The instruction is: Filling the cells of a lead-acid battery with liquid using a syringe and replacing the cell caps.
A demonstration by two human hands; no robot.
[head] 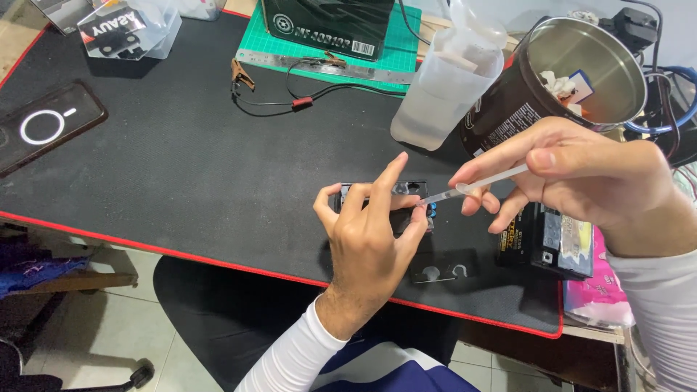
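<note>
A person's left hand [370, 236] is pinching a small black phone-like device [406, 196] at centre of a black desk mat w/ red edging [181, 167], thumb and middle fingers clamped on its sides, index finger lifted straight toward 12 o'clock. The right hand [581, 170], coming in from 3 o'clock, is gripping a thin clear plastic pipette [475, 185] between thumb and curled fingers, its tip resting near the device's right edge, beside tiny blue parts. Likely risks: the pipette is looking soft and squeezable, so too firm a pinch could be flooding liquid over the device; the device is being held only by fingertips, so a slip could be tipping it onto the mat. A translucent plastic bottle [443, 91] is standing at 1 o'clock, close enough that the right forearm might be knocking it. Next to it, at 2 o'clock, a shiny round metal tin [581, 72] w/ dark printed wall is tilting open, holding white scraps. A glossy black smartphone [43, 127] is lying at 9 o'clock; a green cutting mat [319, 47] at 12; a small black battery [548, 239] at 4 o'clock, just beside the right wrist. Thin wire w/ clips [290, 91] is curling at 11 o'clock.
</note>
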